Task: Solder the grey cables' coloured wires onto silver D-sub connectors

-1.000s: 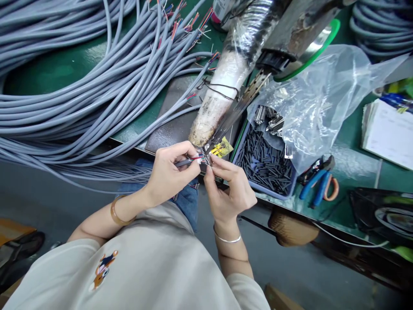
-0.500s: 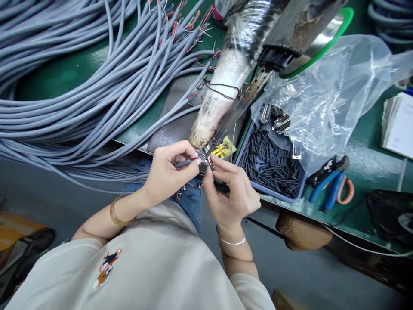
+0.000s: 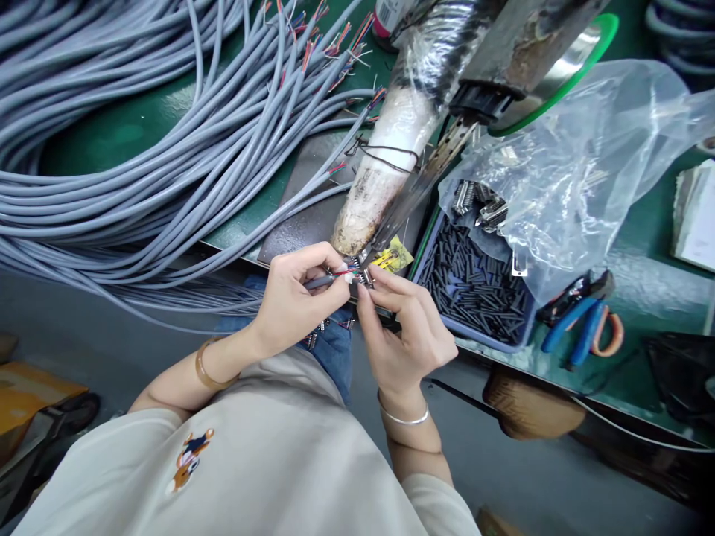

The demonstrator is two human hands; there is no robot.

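My left hand point(image 3: 290, 301) is closed around the end of a grey cable point(image 3: 318, 282) whose coloured wires stick out toward the right. My right hand point(image 3: 405, 327) pinches a small metal connector point(image 3: 364, 276) against those wire ends. Both hands meet just below the tip of a wrapped soldering tool point(image 3: 385, 175) at the front edge of the green bench point(image 3: 112, 126).
A large heap of grey cables point(image 3: 139, 149) covers the left of the bench. A blue tray of black sleeve pieces point(image 3: 474, 286) sits right of my hands under a clear plastic bag point(image 3: 570, 164) with metal connectors. Blue-handled pliers point(image 3: 575, 320) lie further right.
My hands have stayed together on the cable end and connector. The view has shifted slightly, so the bench items sit a little further right.
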